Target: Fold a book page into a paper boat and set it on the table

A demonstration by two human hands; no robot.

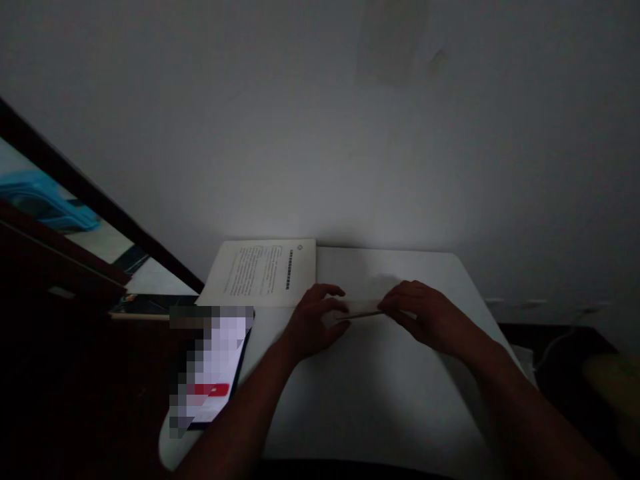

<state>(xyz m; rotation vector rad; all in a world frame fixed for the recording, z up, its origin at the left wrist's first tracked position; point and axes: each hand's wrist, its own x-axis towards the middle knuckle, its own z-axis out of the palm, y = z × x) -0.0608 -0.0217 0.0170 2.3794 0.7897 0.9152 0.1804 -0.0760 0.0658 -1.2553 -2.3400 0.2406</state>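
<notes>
Over the white table, my right hand (423, 313) pinches the right end of a thin, pale, flat strip (361, 309) that looks like folded paper. Its fingers are closed on that end and hide part of it. At the left end of the strip, my left hand (317, 320) is curved, with thumb and fingers apart. Whether its fingertips touch the strip cannot be made out in the dim light.
A printed sheet (270, 277) lies at the table's back left. A lit tablet or phone (220, 363), partly pixelated, rests by the left edge of the white table (365, 413). Behind is a grey wall (320, 133); a dark-framed mirror (100, 207) leans at left.
</notes>
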